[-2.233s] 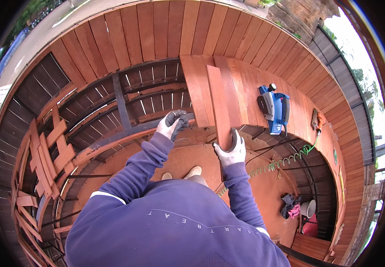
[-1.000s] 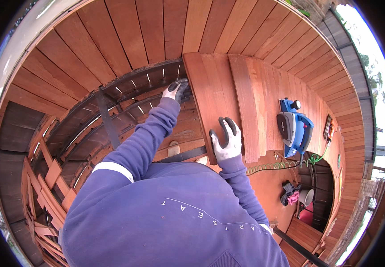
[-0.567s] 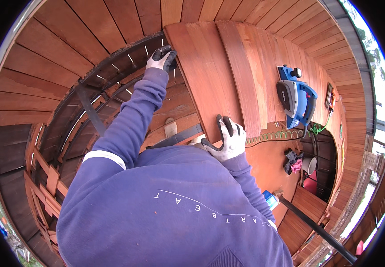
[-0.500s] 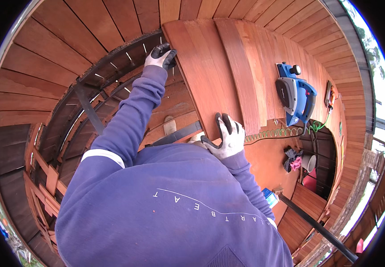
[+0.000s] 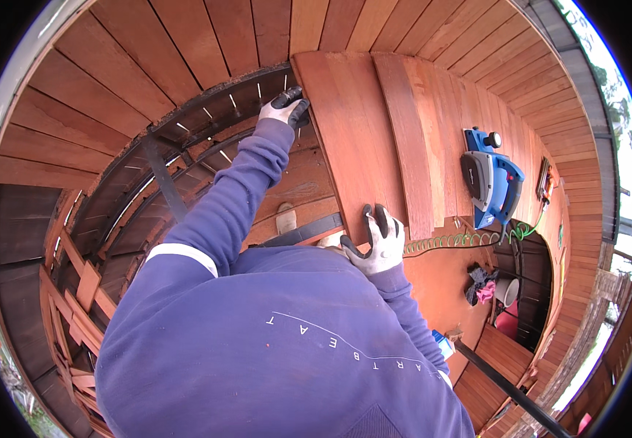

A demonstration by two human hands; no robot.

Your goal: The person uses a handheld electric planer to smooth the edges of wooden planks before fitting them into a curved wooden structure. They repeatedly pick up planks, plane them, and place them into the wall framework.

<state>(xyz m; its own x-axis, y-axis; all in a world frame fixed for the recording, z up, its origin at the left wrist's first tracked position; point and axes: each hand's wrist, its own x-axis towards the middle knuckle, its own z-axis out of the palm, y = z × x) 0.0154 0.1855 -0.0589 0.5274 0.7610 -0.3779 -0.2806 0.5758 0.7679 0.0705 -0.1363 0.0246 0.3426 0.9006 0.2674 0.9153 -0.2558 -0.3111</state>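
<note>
A wide reddish wooden board point(image 5: 356, 131) lies lengthwise in front of me, beside more boards laid to its right. My left hand point(image 5: 284, 108), in a white glove with black fingers, closes on the board's left edge near its far end. My right hand point(image 5: 380, 239), gloved alike, grips the near end at the corner. Its fingers rest on the upper face and its thumb sits by the end edge. The fingertips under the left edge are hidden. Against the board's right side lies a narrower, darker plank point(image 5: 407, 139).
A blue electric planer point(image 5: 490, 179) lies on the boards at right, near an orange-handled tool point(image 5: 546, 182) with a coiled green hose point(image 5: 447, 241). Left, a dark curved frame point(image 5: 206, 113) borders an open gap. A black pole point(image 5: 506, 383) slants at lower right, past a white bucket point(image 5: 506, 290).
The view has shifted, so the board, planer and both hands sit a little lower and farther right in the picture. Both hands keep their places on the board.
</note>
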